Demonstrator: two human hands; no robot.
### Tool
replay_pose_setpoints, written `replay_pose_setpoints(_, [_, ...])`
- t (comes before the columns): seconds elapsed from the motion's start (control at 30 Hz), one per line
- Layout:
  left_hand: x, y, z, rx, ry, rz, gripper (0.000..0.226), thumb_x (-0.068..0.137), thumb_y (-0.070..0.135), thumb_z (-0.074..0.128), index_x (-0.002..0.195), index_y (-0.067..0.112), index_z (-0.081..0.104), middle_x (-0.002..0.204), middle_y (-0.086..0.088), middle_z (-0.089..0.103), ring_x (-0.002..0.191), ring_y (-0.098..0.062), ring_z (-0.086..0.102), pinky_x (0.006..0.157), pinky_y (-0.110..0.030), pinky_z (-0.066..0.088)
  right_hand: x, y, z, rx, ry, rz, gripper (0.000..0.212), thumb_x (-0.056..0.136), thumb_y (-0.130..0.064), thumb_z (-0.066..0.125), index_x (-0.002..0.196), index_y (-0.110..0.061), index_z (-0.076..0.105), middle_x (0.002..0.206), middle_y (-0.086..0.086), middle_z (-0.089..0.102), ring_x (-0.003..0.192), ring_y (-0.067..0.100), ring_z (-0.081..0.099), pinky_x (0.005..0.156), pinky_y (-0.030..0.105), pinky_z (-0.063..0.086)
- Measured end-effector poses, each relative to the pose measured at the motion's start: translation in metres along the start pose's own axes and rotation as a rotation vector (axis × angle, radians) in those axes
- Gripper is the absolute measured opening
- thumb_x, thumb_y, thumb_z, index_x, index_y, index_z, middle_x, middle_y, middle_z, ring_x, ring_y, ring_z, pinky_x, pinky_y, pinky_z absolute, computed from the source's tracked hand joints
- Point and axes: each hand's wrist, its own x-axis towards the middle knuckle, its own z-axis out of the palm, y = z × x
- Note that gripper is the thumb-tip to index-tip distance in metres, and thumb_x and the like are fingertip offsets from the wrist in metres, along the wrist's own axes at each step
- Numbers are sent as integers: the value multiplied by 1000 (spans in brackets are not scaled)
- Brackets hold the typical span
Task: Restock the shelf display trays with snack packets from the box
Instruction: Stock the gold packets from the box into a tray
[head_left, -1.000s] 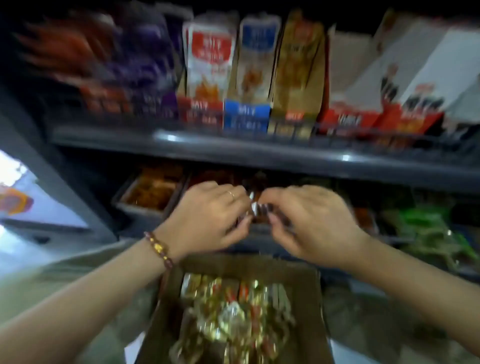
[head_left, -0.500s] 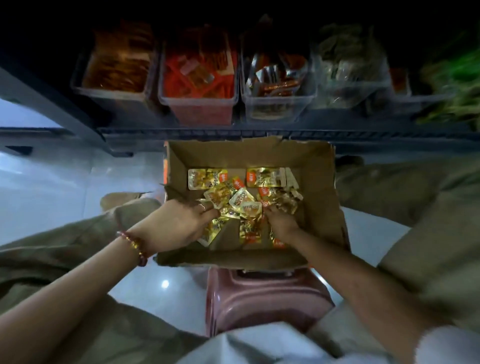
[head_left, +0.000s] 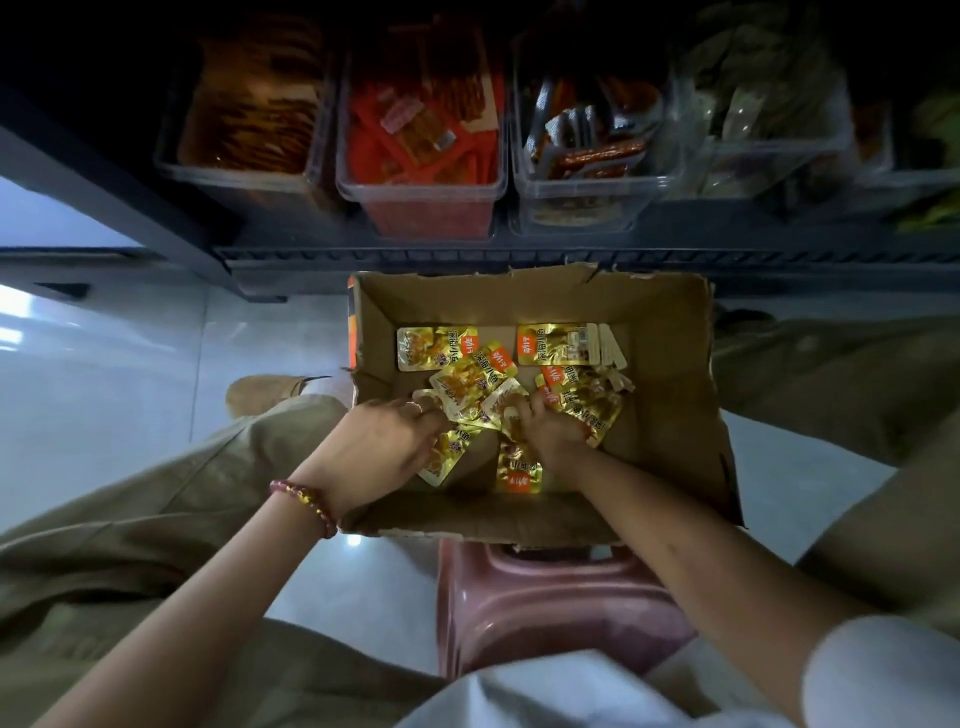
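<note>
Two bare hands work inside one open cardboard box (head_left: 670, 405), which sits on a pink plastic stool (head_left: 545, 613) in front of a dark shelf (head_left: 467, 257). Box contents: a loose scatter of gold foil snack packets (head_left: 435, 347) with orange labels, lying on the box bottom, most heaped near the middle, two lying flat along the far side. Left hand (head_left: 387, 441): fingers curled down into the heap, gripping packets at its near-left edge; a ring shows on one finger and a beaded bracelet (head_left: 306, 501) circles the wrist. Right hand (head_left: 553, 434): fingers bunched round a clutch of packets at the middle of the heap, just beside the left hand. Shelf contents: a row of clear plastic trays side by side. First tray (head_left: 234, 179), brown-orange packets; second tray (head_left: 431, 208), red packets; third tray (head_left: 571, 208), silver and red-brown packets; fourth tray (head_left: 753, 182), pale wrapped goods, too blurred to name. Legs in khaki trousers (head_left: 156, 519) flank the stool; one tan shoe (head_left: 265, 392) rests on the pale tiled floor (head_left: 93, 395) left of the box.
</note>
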Motion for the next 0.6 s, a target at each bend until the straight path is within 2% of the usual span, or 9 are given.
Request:
replay_pose_setpoints(0.07, [-1,-3,2,-28,-21,-68,18,82,17,67,100,18,68,86,-1,69,70,-18,66,53,-26,50,0,1,-8,138,-10,-41,56,94,-15,51,145,-8,28,136,14,47,111,29,57,74,28,48])
replay_pose_setpoints(0.17, [5,1,0,-74,-204,-297,30,95,29,49,123,21,55,114,-1,62,101,-19,61,77,-30,49,0,5,-27,372,-41,-130,37,97,-21,49,132,-11,50,110,9,62,95,24,59,66,25,41])
replay_pose_setpoints(0.27, [12,11,4,173,-486,-448,36,99,37,39,125,16,52,122,-2,59,111,-19,57,88,-29,45,-3,8,-44,1155,-121,27,18,97,-18,50,111,-10,57,78,-1,55,57,8,47,49,16,33])
replay_pose_setpoints(0.33, [16,19,10,52,-555,-502,46,99,45,35,131,17,49,122,-4,58,109,-21,58,86,-30,48,-15,12,-54,1606,-272,22,12,98,-19,46,103,-12,55,63,-5,52,43,3,33,42,13,26])
replay_pose_setpoints(0.4, [18,24,17,-565,-419,-659,53,95,54,37,136,21,38,124,-2,56,107,-22,59,88,-34,49,-23,12,-64,1630,-455,-83,9,96,-21,50,100,-16,56,58,-10,57,44,2,31,46,14,25])
replay_pose_setpoints(0.47, [22,31,15,-1284,-98,-787,36,94,45,47,126,30,39,122,3,58,103,-13,61,92,-36,50,-34,2,-80,1397,-564,-225,7,95,-22,51,96,-18,57,57,-13,58,46,1,33,48,15,27])
replay_pose_setpoints(0.5, [25,31,15,-1436,60,-817,26,96,34,49,121,31,43,119,3,60,99,-9,62,89,-34,52,-34,0,-85,1333,-612,-278,7,95,-22,52,93,-17,57,60,-14,58,47,0,36,46,13,29])
replay_pose_setpoints(0.53, [26,29,16,-1466,173,-831,22,98,25,48,120,28,47,117,1,62,97,-9,64,86,-32,53,-30,-1,-87,1292,-619,-306,8,95,-23,52,93,-17,57,65,-13,60,50,0,41,46,12,34])
replay_pose_setpoints(0.6, [28,25,14,-1407,270,-835,27,99,19,47,126,17,49,117,-2,65,102,-15,65,89,-37,54,-20,0,-88,1140,-436,-323,17,94,-31,52,99,-18,60,84,-8,64,63,5,55,54,14,44])
